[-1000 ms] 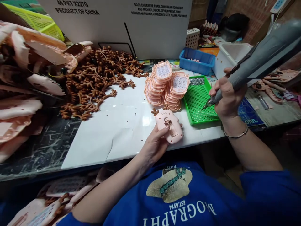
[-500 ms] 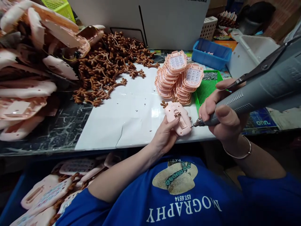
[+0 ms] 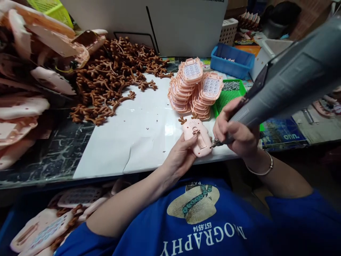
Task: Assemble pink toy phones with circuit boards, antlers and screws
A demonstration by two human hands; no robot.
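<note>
My left hand [image 3: 179, 158] grips a pink toy phone [image 3: 197, 137] with brown antlers, back side up, at the near edge of the white sheet [image 3: 138, 135]. My right hand [image 3: 237, 131] is wrapped round a grey electric screwdriver [image 3: 287, 85], whose tip touches the lower right edge of the toy's back. A silver bangle sits on my right wrist. Just behind the toy stand stacks of pink phone fronts [image 3: 195, 89] with keypads up.
A heap of brown antler pieces [image 3: 112, 78] lies at back left, with pink shells [image 3: 29, 81] piled far left. A green screw tray [image 3: 229, 96] and blue bin [image 3: 231, 64] sit at right. A white carton [image 3: 170, 21] stands behind. More toy phones [image 3: 50, 224] fill a bin below.
My right hand brought the screwdriver from over the green tray down and left to the toy's back. My left hand kept its hold on the toy.
</note>
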